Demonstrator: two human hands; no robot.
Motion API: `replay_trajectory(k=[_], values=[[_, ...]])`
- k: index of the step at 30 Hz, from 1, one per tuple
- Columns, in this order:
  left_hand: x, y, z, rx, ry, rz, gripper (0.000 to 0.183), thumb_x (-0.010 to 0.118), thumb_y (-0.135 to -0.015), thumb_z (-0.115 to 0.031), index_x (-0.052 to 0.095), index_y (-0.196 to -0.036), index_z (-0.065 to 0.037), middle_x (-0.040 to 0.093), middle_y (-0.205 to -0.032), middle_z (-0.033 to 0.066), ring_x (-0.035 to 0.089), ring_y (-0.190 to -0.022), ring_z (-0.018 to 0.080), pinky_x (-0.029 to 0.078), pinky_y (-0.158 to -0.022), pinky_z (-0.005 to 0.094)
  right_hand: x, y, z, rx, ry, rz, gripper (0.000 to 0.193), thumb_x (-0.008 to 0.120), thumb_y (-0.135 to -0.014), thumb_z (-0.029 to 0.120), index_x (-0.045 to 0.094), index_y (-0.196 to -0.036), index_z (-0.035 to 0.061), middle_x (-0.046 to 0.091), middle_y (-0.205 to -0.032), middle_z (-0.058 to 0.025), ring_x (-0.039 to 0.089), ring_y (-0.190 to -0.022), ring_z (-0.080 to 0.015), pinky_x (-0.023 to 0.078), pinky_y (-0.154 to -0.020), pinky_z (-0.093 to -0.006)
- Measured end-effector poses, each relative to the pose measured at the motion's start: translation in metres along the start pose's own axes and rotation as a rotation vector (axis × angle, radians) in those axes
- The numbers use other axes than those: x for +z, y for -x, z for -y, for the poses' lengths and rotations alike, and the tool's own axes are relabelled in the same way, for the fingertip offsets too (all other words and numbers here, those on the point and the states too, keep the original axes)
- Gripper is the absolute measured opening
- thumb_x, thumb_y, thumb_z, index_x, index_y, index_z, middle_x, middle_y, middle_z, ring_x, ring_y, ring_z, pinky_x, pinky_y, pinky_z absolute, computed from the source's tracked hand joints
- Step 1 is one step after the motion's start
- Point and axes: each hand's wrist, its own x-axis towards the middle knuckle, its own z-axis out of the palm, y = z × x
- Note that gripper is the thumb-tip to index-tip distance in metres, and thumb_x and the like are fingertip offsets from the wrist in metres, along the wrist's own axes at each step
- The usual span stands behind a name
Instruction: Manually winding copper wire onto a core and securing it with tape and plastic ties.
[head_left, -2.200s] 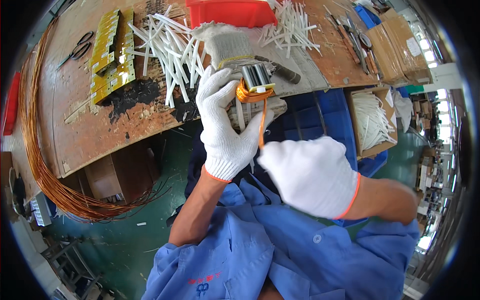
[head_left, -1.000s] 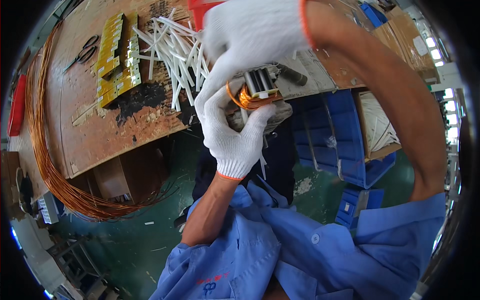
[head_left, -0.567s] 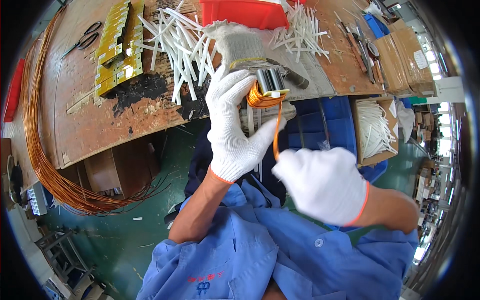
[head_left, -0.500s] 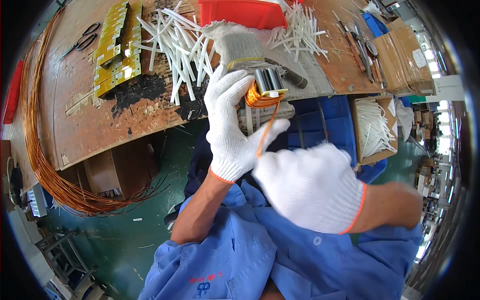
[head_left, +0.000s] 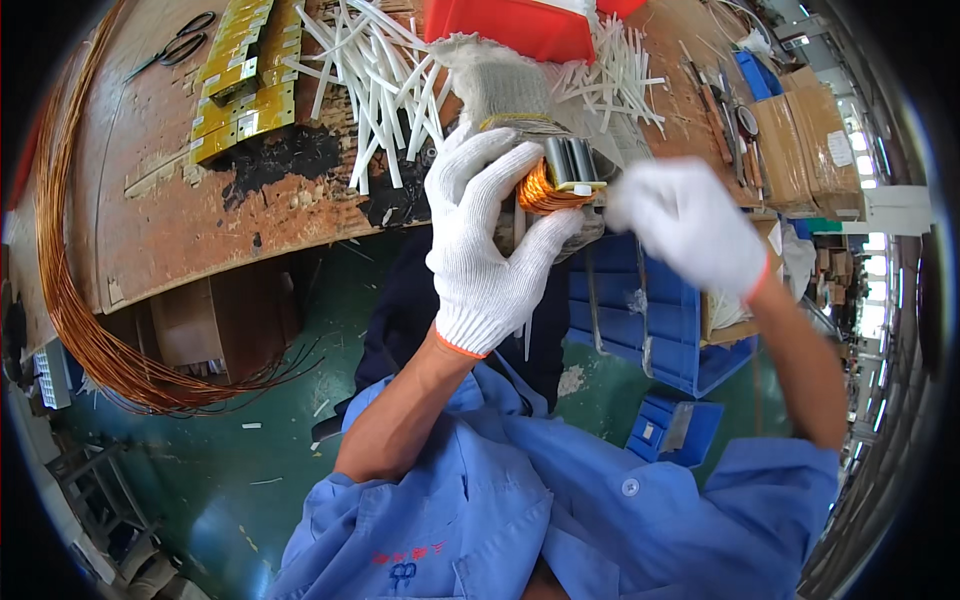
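Observation:
In a white knit glove, my left hand [head_left: 485,230] grips a copper wire coil [head_left: 550,192] between thumb and fingers. Orange-brown turns of wire wrap its left part, and dark grey bars [head_left: 570,160] stand in its yellowish frame. My right hand [head_left: 690,225], gloved alike, is raised just right of the coil, blurred by motion. Its fingers look curled in; what they hold, if anything, is smeared. Behind the coil lies a grey cloth pad [head_left: 495,85] at the table's edge.
White tubes [head_left: 375,90] lie heaped beside yellow taped parts [head_left: 245,120] and scissors [head_left: 175,48]. A long copper wire bundle [head_left: 62,270] hangs over the table's left side. A red bin [head_left: 510,28] stands behind; blue crates [head_left: 640,300] and a cardboard box [head_left: 810,130] are at right.
My right hand has swung from in front of my chest up to the coil's right side. The strand that ran down toward it no longer shows. The coil sits slightly further right in view.

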Motion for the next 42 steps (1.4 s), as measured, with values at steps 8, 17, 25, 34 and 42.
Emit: replay_trajectory(k=[8,17,25,34,42], values=[[0.007,-0.002,-0.001,0.001,0.066,-0.084,0.074,0.101,-0.075,-0.017,0.066,-0.138,-0.001,0.066,-0.14,0.0202,0.053,-0.146,0.0454,0.039,-0.126,0.0567,0.055,0.029,0.093,-0.457,0.88,-0.1,0.023,0.074,-0.091,0.021,0.071,-0.106,0.0038,0.071,-0.087,-0.0107,0.068,-0.059,-0.0232,0.055,-0.057,-0.0353],[0.007,-0.006,-0.006,-0.086,0.108,-0.09,0.067,0.099,-0.08,-0.021,0.069,-0.136,-0.001,0.063,-0.146,0.0191,0.059,-0.14,0.0379,0.046,-0.12,0.0478,-0.031,-0.097,0.03,-0.372,0.28,0.168,0.035,0.069,-0.101,0.022,0.065,-0.072,0.0023,0.052,-0.061,-0.0057,0.051,-0.059,-0.0149,0.043,-0.059,-0.0397],[0.001,-0.009,-0.009,0.085,0.037,0.037,0.08,0.102,-0.075,-0.024,0.064,-0.142,-0.002,0.063,-0.145,0.02,0.051,-0.147,0.0441,0.04,-0.125,0.055,0.045,0.066,0.035,-0.452,0.625,-0.131,0.015,0.067,-0.09,0.015,0.072,-0.103,0.0096,0.064,-0.082,-0.0078,0.07,-0.067,-0.0253,0.054,-0.053,-0.0411],[0.001,-0.003,-0.018,-0.316,0.151,0.037,0.064,0.099,-0.082,-0.02,0.067,-0.134,-0.001,0.061,-0.144,0.0192,0.057,-0.142,0.0396,0.046,-0.12,0.0498,-0.007,-0.072,0.085,-0.866,0.822,0.02,0.02,0.073,-0.092,0.022,0.077,-0.093,0.0031,0.067,-0.077,-0.0089,0.07,-0.067,-0.0243,0.055,-0.061,-0.0383],[0.003,-0.01,-0.001,0.034,0.037,-0.03,0.072,0.101,-0.076,-0.018,0.066,-0.137,0.0,0.064,-0.144,0.0183,0.055,-0.145,0.0417,0.044,-0.123,0.053,-0.002,-0.002,0.009,-0.219,0.167,-0.066,0.026,0.068,-0.105,0.02,0.072,-0.087,0.0017,0.063,-0.071,-0.0098,0.062,-0.062,-0.0241,0.051,-0.064,-0.04]])
